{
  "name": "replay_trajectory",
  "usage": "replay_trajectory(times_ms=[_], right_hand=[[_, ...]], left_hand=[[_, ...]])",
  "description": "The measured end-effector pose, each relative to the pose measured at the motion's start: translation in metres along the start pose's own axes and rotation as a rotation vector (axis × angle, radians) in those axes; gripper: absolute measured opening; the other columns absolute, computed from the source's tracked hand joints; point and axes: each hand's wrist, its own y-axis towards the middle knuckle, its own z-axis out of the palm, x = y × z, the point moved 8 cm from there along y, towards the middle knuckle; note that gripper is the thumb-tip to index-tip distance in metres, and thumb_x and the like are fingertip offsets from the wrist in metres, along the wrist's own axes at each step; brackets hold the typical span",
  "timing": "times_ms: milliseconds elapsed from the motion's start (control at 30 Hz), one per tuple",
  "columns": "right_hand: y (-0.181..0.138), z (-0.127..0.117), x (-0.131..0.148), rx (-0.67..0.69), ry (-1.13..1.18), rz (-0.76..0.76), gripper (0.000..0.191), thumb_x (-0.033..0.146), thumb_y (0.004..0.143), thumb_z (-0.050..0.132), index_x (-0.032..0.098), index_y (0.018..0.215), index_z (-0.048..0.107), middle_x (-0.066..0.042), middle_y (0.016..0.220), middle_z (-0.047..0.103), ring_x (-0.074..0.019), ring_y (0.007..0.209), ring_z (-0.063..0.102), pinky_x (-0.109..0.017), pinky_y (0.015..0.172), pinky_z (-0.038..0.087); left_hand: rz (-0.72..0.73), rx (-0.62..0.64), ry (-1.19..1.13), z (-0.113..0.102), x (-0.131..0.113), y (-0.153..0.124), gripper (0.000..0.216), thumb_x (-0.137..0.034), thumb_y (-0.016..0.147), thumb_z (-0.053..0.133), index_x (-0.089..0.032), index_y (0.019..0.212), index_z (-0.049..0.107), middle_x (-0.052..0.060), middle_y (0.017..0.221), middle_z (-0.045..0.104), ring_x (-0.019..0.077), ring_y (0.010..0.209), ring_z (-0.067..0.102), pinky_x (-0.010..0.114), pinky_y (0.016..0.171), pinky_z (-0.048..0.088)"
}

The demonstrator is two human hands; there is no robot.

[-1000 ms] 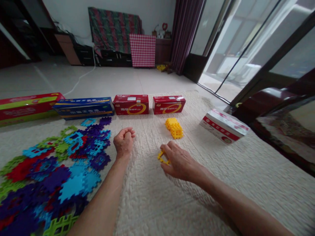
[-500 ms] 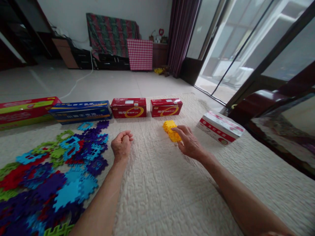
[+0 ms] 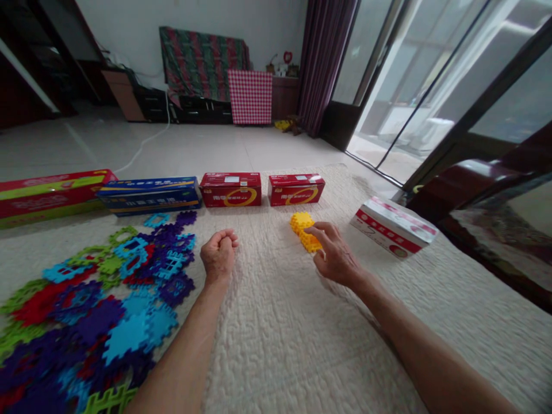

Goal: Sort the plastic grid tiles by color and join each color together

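A small stack of yellow toothed plastic building pieces [image 3: 302,222] sits on the pale quilted mat, in front of the red boxes. Beside it on the right is my right hand [image 3: 337,253], thumb and index finger curved and apart around its near right side. The index fingertip overlaps the stack in view; whether it touches I cannot tell. My left hand [image 3: 218,253] rests over the mat as a loose fist, and nothing shows in it. To its left spreads a pile of blue, purple, red and green toothed plastic pieces [image 3: 129,333].
Along the mat's [image 3: 267,345] far side stand a red and green box [image 3: 56,195], a blue box [image 3: 150,196] and two red boxes [image 3: 230,190]. A white and red box [image 3: 394,225] lies to the right, near dark wooden furniture [image 3: 466,178].
The view has turned slightly left, so everything appears a little further right. My right thumb looks slightly further from the yellow pieces. My left fist keeps its place.
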Motion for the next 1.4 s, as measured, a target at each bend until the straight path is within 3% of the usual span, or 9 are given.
replay_trajectory(times_ms=[100,167,233,400,633,900,1033,1167,1400], right_hand=[[-0.003,0.012,0.029,-0.015,0.124,-0.013,0.049,0.0,0.074,0.045,0.022,0.118,0.052,-0.008,0.112,0.054,-0.0217,0.105,0.055,-0.038,0.09,0.049],[-0.007,0.029,0.041,0.061,0.189,0.039,0.038,0.005,0.083,0.045,0.021,0.115,0.053,-0.008,0.114,0.055,-0.0196,0.102,0.057,-0.034,0.088,0.05],[-0.01,0.044,0.053,0.13,0.215,-0.002,0.031,0.01,0.088,0.044,0.02,0.116,0.053,-0.009,0.116,0.055,-0.0197,0.103,0.057,-0.033,0.087,0.05],[-0.004,0.059,0.045,0.102,0.155,0.022,0.021,0.017,0.09,0.044,0.018,0.105,0.058,-0.009,0.109,0.058,-0.0209,0.098,0.059,-0.034,0.086,0.049],[0.01,0.075,0.04,0.127,-0.072,0.165,0.021,0.016,0.086,0.043,0.018,0.091,0.063,-0.008,0.097,0.062,-0.0226,0.091,0.057,-0.035,0.082,0.045],[0.009,0.078,0.05,0.108,-0.206,0.337,0.027,0.014,0.087,0.044,0.014,0.098,0.068,-0.011,0.101,0.062,-0.024,0.097,0.053,-0.033,0.084,0.041],[0.0,0.077,0.061,0.098,-0.199,0.374,0.031,0.013,0.086,0.043,0.012,0.103,0.069,-0.013,0.108,0.062,-0.0241,0.097,0.054,-0.034,0.086,0.041],[-0.008,0.079,0.075,0.103,-0.161,0.392,0.034,0.013,0.085,0.042,0.011,0.105,0.069,-0.015,0.112,0.063,-0.0252,0.097,0.055,-0.037,0.086,0.042],[0.0,0.088,0.105,0.071,-0.058,0.407,0.034,0.011,0.078,0.045,0.014,0.098,0.072,-0.012,0.103,0.067,-0.0214,0.089,0.06,-0.034,0.082,0.045]], left_hand=[[-0.016,-0.002,-0.02,0.0,0.002,0.0,0.029,-0.022,0.064,0.049,-0.015,0.082,0.07,0.002,0.067,0.067,0.0115,0.055,0.062,0.021,0.051,0.046],[-0.011,0.012,-0.031,0.002,0.003,-0.001,0.028,-0.022,0.066,0.048,-0.015,0.082,0.07,0.002,0.067,0.066,0.0113,0.054,0.061,0.02,0.05,0.045],[0.003,0.023,-0.041,0.004,0.003,0.0,0.028,-0.021,0.067,0.046,-0.015,0.081,0.069,0.002,0.068,0.066,0.0108,0.054,0.06,0.02,0.049,0.044],[0.0,0.024,-0.035,0.006,0.004,0.001,0.027,-0.018,0.07,0.044,-0.015,0.082,0.069,0.001,0.067,0.065,0.0098,0.054,0.059,0.018,0.048,0.042],[-0.003,-0.002,-0.019,0.004,0.001,0.003,0.028,-0.013,0.071,0.043,-0.015,0.082,0.069,0.001,0.066,0.064,0.01,0.056,0.06,0.018,0.049,0.042],[0.031,0.072,0.088,0.003,0.001,-0.011,0.031,-0.009,0.074,0.041,-0.017,0.082,0.07,0.0,0.069,0.065,0.0104,0.062,0.06,0.02,0.06,0.047],[0.052,0.113,0.186,-0.01,0.0,-0.033,0.03,-0.008,0.073,0.044,-0.019,0.079,0.071,-0.001,0.07,0.067,0.0114,0.067,0.061,0.022,0.07,0.049],[0.031,0.119,0.219,-0.033,0.001,-0.051,0.031,-0.007,0.072,0.044,-0.018,0.081,0.072,0.0,0.067,0.067,0.0125,0.067,0.061,0.024,0.069,0.05],[0.022,0.14,0.274,-0.074,-0.008,-0.062,0.03,-0.007,0.07,0.048,-0.016,0.083,0.073,0.002,0.068,0.069,0.0135,0.065,0.063,0.027,0.071,0.052]])
